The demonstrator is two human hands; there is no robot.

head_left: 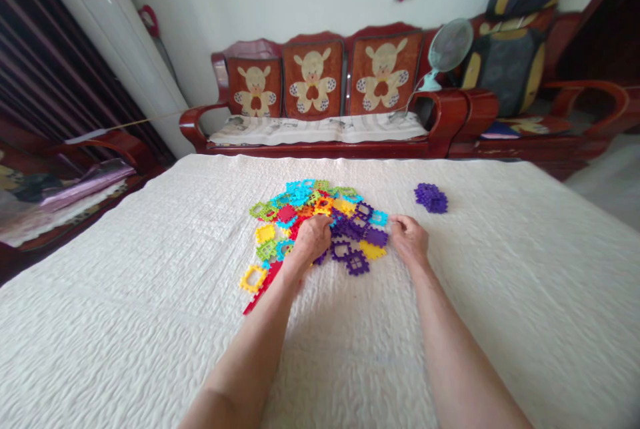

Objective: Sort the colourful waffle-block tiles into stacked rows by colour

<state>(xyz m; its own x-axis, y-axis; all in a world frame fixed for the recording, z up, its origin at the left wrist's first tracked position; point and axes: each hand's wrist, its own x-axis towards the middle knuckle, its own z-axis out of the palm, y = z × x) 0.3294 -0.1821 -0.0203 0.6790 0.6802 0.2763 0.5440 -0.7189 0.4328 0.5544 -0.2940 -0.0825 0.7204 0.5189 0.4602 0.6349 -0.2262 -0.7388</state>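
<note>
Cream quilt (150, 295), wooden bench (453, 115) behind — left hand (313, 237), right hand (409, 239) at plastic tiles (300, 194), fingers curled, grip unclear.

- A loose heap of flat, square plastic interlocking tiles (320, 205) with notched edges and open centres, in blue, green, yellow, red, orange and purple, lies spread on the white quilted cloth (150, 295), with many pieces overlapping.
- The purple tiles of the heap (357, 242) gather at its near right side, lying flat.
- A yellow frame-shaped tile (254, 277) lies at the near left edge, just beside a red tile (261, 290).
- A small stack of purple tiles (431, 197) sits apart, to the right of the heap.
</note>
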